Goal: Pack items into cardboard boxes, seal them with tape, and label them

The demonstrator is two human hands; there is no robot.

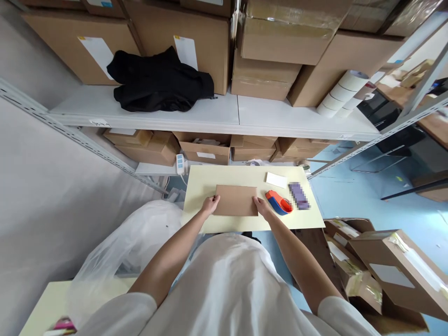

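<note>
A flat brown piece of cardboard (236,201), perhaps a folded box, is held level over the pale yellow table (203,175). My left hand (211,204) grips its left edge, thumb on top. On its right edge my right hand (261,205) is closed in the same way. Just right of that hand lies an orange and blue tape dispenser (279,202). Behind the dispenser is a small white pad or stack of paper (276,180). A pixelated purple object (299,195) sits near the table's right end. The fingers under the cardboard are hidden.
Behind the table stands a grey shelf (224,119) with cartons, a black garment (161,81) and white rolls (343,93). A white power strip (180,164) hangs at the table's left. Clear plastic wrap (140,233) bulges at left; open cartons (395,266) stand at right.
</note>
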